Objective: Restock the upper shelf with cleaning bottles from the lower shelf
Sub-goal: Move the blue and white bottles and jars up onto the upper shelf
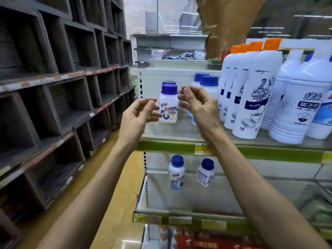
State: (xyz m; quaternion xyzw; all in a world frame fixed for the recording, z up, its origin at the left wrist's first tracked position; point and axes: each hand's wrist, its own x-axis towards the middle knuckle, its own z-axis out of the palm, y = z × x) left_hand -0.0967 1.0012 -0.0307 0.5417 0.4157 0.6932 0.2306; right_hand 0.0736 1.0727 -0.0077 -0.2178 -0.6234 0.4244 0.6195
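A small white bottle with a purple cap point(168, 105) stands on the upper shelf point(179, 147), a second one right behind it. My left hand point(138, 114) and my right hand point(195, 103) hover on either side of it, fingers loosely curled, holding nothing. More blue-capped bottles point(208, 85) stand further back on the same shelf. On the lower shelf point(179, 215) stand two small bottles with blue caps, the left bottle point(176, 174) and the right bottle point(206, 172).
Tall white cleaner bottles with orange caps point(251, 90) and larger white bottles point(298, 105) fill the upper shelf to the right. Dark wooden cubby shelving point(53, 87) lines the left side of the aisle. A yellowish floor point(115, 177) runs between.
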